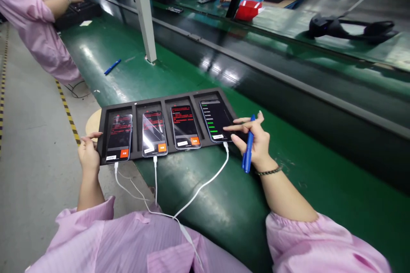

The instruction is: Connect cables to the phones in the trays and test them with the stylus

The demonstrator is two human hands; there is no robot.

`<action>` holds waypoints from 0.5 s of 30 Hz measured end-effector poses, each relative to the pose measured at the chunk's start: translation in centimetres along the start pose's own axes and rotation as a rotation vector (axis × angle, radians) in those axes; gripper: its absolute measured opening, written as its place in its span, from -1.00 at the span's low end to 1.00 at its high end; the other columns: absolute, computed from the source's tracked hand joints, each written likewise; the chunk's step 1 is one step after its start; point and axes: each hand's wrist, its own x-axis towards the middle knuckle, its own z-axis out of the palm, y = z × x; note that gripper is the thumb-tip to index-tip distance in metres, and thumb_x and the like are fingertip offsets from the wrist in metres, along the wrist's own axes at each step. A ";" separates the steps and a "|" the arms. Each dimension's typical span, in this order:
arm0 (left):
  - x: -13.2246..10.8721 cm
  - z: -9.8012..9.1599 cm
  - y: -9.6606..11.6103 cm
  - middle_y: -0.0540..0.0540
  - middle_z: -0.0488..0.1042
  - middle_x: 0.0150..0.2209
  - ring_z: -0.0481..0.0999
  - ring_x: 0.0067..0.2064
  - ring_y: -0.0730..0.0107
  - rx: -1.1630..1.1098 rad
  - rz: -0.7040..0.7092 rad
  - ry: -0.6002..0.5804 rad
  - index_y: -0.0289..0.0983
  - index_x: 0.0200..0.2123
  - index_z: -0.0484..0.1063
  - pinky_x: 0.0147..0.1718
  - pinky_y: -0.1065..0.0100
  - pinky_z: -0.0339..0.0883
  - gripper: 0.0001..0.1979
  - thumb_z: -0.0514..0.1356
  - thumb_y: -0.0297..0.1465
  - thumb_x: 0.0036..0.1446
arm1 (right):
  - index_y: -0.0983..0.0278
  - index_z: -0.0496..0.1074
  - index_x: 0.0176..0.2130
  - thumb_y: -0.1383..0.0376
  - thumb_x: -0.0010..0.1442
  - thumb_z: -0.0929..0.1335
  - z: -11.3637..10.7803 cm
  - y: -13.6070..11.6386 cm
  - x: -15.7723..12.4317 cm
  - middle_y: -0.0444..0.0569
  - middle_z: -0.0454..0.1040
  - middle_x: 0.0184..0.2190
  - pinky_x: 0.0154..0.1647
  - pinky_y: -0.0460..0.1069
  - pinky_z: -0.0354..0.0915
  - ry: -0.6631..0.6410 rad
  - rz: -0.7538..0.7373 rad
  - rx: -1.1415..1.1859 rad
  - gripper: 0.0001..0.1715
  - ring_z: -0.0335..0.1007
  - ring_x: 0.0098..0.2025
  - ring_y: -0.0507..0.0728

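My left hand [89, 153] grips the left end of a black foam tray [150, 103]. In its compartments lie the far-left phone [120, 136], a second phone [154, 130], a third phone [185, 123] and the far-right phone [219, 117]. Three show red text with an orange button; the far-right one lists white and green lines. White cables [205, 183] plug into all but the third phone. My right hand [256, 138] holds a blue pen [248, 147] between its fingers, its index fingertip at the far-right phone's screen.
A second blue pen [112, 67] lies on the green bench [179, 76] near a pale post [143, 17]. A co-worker's arm [54, 13] reaches in at left. Beyond the dark conveyor channel [256, 68], people in blue work near a red object [248, 10] and a black strap-like item [352, 30].
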 end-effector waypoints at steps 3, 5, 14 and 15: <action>0.1 0.0 -0.6 0.14 0.05 -0.76 0.00 -0.68 0.52 -0.014 -0.021 -0.007 -0.35 -0.34 0.47 -0.63 0.40 -0.16 -0.11 -0.07 0.41 -0.09 | 0.15 0.02 -0.33 0.06 0.21 0.32 0.3 0.6 1.1 0.02 0.62 -0.24 0.29 0.57 -0.24 -0.019 0.043 -0.005 -0.61 0.46 -0.02 0.32; 0.2 0.0 -1.0 0.14 0.04 -0.75 0.00 -0.68 0.51 -0.027 -0.026 -0.003 -0.36 -0.31 0.47 -0.63 0.40 -0.16 -0.12 -0.08 0.38 -0.04 | 0.15 0.03 -0.30 0.03 0.20 0.33 0.7 1.6 2.2 0.05 0.61 -0.17 0.28 0.59 -0.32 -0.057 0.090 -0.006 -0.60 0.43 0.03 0.33; 0.7 0.1 -2.0 0.10 0.13 -0.67 0.01 -0.64 0.54 -0.074 -0.024 0.011 -0.34 -0.35 0.46 -0.62 0.41 -0.16 -0.21 -0.05 0.32 0.01 | 0.17 0.05 -0.31 -0.04 0.21 0.30 1.9 4.1 4.5 0.06 0.59 -0.19 0.24 0.62 -0.37 -0.162 0.144 -0.034 -0.58 0.43 -0.03 0.30; 0.8 0.1 -1.9 0.09 0.17 -0.64 0.01 -0.64 0.55 -0.079 -0.024 0.009 -0.34 -0.36 0.45 -0.62 0.42 -0.15 -0.22 -0.04 0.32 0.00 | 0.16 0.04 -0.31 -0.04 0.22 0.28 1.8 3.6 4.3 0.06 0.59 -0.19 0.25 0.59 -0.22 -0.101 0.138 -0.018 -0.59 0.45 -0.06 0.28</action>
